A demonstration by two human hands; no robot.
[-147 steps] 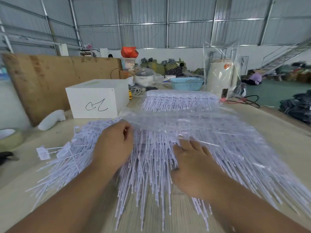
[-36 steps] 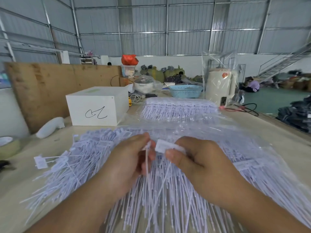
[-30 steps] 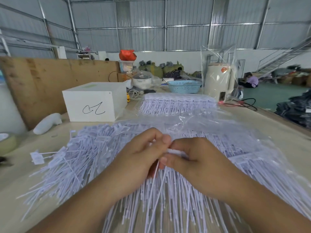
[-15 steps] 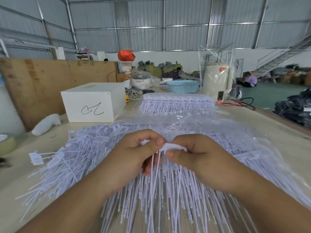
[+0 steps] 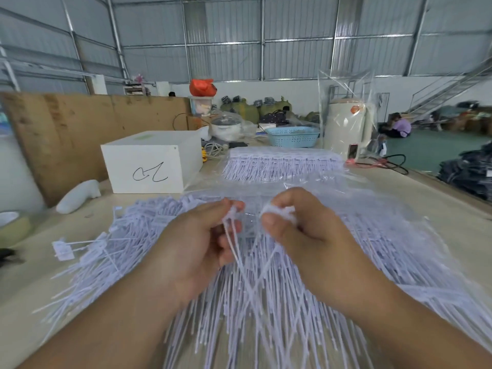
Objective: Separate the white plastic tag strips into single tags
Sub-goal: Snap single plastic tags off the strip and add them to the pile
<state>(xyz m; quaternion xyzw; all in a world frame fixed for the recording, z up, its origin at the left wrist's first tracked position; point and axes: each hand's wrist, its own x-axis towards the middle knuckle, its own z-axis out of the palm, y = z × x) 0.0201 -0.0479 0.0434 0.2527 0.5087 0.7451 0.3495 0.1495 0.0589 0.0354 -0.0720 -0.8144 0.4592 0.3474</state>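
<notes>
Clear plastic bag [image 5: 399,235] spread open at mid-table, holding a wide heap of white tag strips [image 5: 306,302], tails fanning toward 6 o'clock and out over the table's near edge. Second clear bag [image 5: 266,179] at 12 o'clock, holding a neater bundle of tag strips [image 5: 282,163]. Blue perforated basket [image 5: 292,136] farther back at 12 o'clock, contents too unclear to tell. White box [image 5: 151,162] with a black scribble at 11 o'clock, closed. Left hand [image 5: 194,249] raised over the heap, fingers curled, thumb and forefinger pinching the head of a thin tag piece [image 5: 234,235], tail hanging down. Right hand [image 5: 300,233] just beside at 3 o'clock, fingers curled, pinching a blurred white tag head [image 5: 279,212]; a narrow gap between the two hands. Single loose tag [image 5: 62,251] at 9 o'clock beside the heap, on bare tabletop [image 5: 26,283]. Tape roll [image 5: 13,225] near the left table edge. More bare tabletop along the right edge at 2 o'clock.
</notes>
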